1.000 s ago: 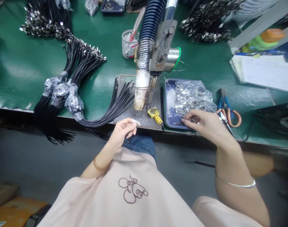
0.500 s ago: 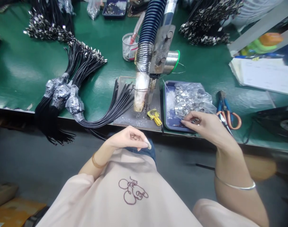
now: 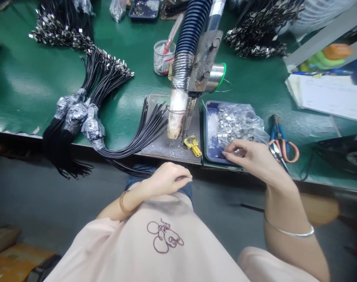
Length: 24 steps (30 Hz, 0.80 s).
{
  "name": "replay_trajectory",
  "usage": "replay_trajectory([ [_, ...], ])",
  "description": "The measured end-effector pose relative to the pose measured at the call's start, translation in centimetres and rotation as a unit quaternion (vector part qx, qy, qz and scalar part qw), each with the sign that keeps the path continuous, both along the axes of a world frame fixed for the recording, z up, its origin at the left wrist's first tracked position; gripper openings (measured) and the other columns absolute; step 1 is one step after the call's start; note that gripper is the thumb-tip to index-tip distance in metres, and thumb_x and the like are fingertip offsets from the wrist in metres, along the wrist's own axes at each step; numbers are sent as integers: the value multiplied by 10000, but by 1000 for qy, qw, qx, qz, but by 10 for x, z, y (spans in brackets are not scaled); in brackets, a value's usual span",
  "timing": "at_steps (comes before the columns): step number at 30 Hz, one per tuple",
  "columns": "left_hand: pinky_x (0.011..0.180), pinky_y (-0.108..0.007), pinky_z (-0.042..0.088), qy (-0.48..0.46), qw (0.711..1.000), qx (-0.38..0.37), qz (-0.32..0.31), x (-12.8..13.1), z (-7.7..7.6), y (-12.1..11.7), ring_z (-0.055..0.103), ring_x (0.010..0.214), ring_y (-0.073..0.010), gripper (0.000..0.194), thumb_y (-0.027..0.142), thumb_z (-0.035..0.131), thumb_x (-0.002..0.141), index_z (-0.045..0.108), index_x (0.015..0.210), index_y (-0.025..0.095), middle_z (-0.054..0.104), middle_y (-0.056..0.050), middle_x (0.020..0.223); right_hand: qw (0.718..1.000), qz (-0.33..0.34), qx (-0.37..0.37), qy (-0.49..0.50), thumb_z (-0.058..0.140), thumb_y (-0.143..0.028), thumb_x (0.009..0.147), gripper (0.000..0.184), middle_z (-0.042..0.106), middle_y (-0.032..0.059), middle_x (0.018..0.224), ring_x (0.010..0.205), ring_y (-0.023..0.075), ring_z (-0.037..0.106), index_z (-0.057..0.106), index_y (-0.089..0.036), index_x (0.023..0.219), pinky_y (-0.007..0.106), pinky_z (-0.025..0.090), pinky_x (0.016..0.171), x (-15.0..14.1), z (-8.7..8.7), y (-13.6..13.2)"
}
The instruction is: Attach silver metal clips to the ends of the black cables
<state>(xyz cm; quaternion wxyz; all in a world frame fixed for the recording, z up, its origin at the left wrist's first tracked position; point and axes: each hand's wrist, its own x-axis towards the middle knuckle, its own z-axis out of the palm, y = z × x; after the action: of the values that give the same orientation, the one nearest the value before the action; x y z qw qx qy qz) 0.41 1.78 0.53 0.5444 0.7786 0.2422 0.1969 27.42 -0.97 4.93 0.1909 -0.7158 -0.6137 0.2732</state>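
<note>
At one o'clock from the person, small metal pieces, probably light, stiff, slippery and best pinched by their edges, lie in a blue tray beside the right hand, its fingers nearly pinched; the left hand curls at twelve, both holds unclear.
</note>
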Motion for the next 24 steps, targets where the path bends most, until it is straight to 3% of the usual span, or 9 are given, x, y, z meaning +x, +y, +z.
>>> replay_trajectory([
  [2, 657, -250, 461, -41, 992, -96, 75, 0, -3, 0, 629, 665, -145, 194, 279, 645, 878, 744, 788, 138, 746, -82, 768, 1000, 10, -14, 5, 600, -637, 758, 423, 657, 21, 643, 586, 165, 551, 581, -234, 632, 299, 429, 587, -1, -1, 3],
  [6, 514, -216, 389, -111, 939, -286, 156, -4, -5, 6, 494, 510, -76, 334, 441, 786, 744, 725, 769, 114, 689, -49, 660, 1000, 23, -6, 2, 590, -749, 746, 518, 659, 30, 649, 600, 182, 574, 581, -245, 628, 315, 445, 593, -3, -4, 9],
  [10, 423, -186, 229, -141, 896, -374, 193, -9, -3, 13, 358, 420, -31, 472, 548, 858, 631, 690, 742, 121, 560, 29, 502, 1000, 17, 19, -10, 573, -722, 771, 490, 668, 40, 666, 626, 203, 598, 566, -255, 621, 334, 456, 617, -6, -4, 8],
  [14, 406, -185, 167, -141, 889, -394, 187, -11, 2, 16, 308, 393, -17, 500, 562, 883, 584, 693, 729, 123, 538, 43, 467, 999, 6, 33, -37, 560, -471, 791, 266, 674, 36, 675, 627, 202, 600, 544, -254, 639, 331, 452, 640, -9, -5, 4],
  [17, 421, -187, 263, -127, 907, -374, 145, -12, 9, 18, 402, 430, -39, 431, 512, 873, 631, 744, 736, 115, 607, -1, 513, 996, -12, 44, -77, 541, -322, 731, 103, 668, 32, 691, 634, 200, 607, 531, -247, 659, 331, 447, 664, -12, -7, 2],
  [21, 521, -216, 450, -111, 926, -356, 55, -12, 17, 18, 550, 528, -83, 313, 411, 869, 668, 777, 730, 119, 748, -83, 718, 996, -27, 49, -71, 542, -282, 699, 72, 653, 26, 682, 639, 196, 612, 506, -249, 646, 331, 463, 676, -14, -10, 1],
  [24, 586, -219, 490, -103, 931, -346, 46, -9, 18, 17, 617, 608, -111, 263, 359, 867, 669, 774, 716, 118, 757, -90, 745, 996, -52, 65, -40, 566, -317, 723, 108, 646, 20, 668, 632, 193, 613, 524, -252, 647, 340, 488, 670, -17, -10, -2],
])
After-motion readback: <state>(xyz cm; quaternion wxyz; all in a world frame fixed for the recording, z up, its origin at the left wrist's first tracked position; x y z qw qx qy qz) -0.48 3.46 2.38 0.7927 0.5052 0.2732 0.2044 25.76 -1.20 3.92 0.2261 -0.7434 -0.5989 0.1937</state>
